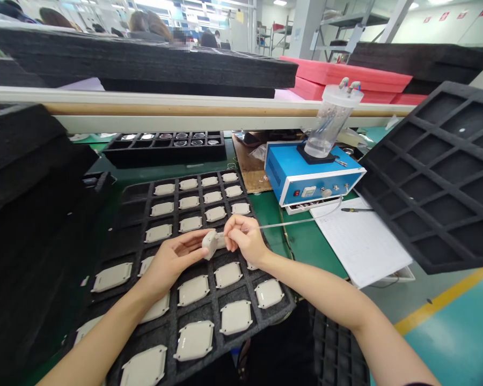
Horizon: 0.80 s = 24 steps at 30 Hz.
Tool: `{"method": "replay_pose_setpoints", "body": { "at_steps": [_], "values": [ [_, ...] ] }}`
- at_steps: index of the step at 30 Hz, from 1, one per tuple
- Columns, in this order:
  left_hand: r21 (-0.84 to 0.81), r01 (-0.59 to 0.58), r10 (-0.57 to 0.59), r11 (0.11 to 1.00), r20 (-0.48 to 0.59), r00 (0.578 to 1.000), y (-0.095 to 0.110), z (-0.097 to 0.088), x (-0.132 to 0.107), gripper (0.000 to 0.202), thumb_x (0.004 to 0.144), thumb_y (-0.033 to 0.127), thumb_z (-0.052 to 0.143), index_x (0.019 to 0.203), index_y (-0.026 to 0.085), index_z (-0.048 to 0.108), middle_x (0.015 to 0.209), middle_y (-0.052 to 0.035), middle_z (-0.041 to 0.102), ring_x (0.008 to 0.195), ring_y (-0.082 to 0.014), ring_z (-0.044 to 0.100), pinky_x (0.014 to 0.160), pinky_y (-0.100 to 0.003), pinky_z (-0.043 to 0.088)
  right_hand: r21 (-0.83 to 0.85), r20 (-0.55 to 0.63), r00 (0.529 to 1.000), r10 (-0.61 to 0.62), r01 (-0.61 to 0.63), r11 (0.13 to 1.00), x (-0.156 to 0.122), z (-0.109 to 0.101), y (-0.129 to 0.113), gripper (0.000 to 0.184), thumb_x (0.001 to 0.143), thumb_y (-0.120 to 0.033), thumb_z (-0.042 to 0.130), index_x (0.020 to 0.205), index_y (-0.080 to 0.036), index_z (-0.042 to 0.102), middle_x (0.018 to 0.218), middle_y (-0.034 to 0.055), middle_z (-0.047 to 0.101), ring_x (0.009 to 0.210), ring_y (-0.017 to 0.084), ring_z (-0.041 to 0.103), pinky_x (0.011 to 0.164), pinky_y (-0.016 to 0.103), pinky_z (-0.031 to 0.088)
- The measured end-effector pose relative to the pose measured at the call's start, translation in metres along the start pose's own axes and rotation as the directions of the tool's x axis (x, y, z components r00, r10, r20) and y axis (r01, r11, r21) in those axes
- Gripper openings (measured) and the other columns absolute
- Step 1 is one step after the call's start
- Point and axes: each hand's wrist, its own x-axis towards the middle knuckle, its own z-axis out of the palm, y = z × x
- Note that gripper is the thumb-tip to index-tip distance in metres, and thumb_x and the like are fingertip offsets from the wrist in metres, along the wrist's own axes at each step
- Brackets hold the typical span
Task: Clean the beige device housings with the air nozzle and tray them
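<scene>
My left hand [171, 262] holds a small beige square casing [211, 244] up on its fingertips, just above a black foam tray [124, 241]. My right hand [245, 238] pinches a thin transparent tube [298, 222], whose tip meets the casing's side. That tube runs to a blue dispenser controller [309, 174], which carries a transparent cylinder with a white lid [332, 120]. Several similar beige casings [193, 289] lie in the tray's cells below my wrists. Some cells are hidden behind my hands and forearms.
A black tray of round metal parts [165, 147] sits behind a white-and-wood rail [185, 110]. Dark foam stacks [28, 161] rise at left. A tilted black foam tray [438, 171] stands at right, over a paper sheet [358, 241] and pen on the green bench mat.
</scene>
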Motion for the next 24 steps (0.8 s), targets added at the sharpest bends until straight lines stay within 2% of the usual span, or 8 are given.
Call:
{"method": "replay_pose_setpoints", "body": {
  "at_steps": [19,24],
  "values": [
    [0.049,-0.009,0.01,0.999,-0.026,1.0,0.0023,0.0012,-0.0007,0.053,0.061,0.041,0.078,0.106,0.017,0.067,0.112,-0.013,0.068,0.108,-0.0322,0.06,0.099,-0.045,0.043,-0.02,-0.01,1.0,0.029,-0.03,0.999,0.0004,0.001,-0.0031,0.004,0.062,-0.019,0.047,0.059,-0.017,0.05,0.038,-0.0072,0.049,0.033,0.005,0.039,0.037,0.016,0.032],
    [0.055,-0.002,0.005,0.998,-0.04,0.999,0.0045,0.0027,-0.0011,0.054,0.059,0.044,0.078,0.105,0.017,0.068,0.108,-0.0125,0.069,0.106,-0.0317,0.061,0.096,-0.043,0.046,-0.024,-0.004,1.0,0.014,-0.014,1.0,0.0003,0.0005,-0.002,0.005,0.063,-0.017,0.047,0.059,-0.017,0.05,0.039,-0.0065,0.049,0.034,0.005,0.04,0.037,0.017,0.033]
  ]
}}
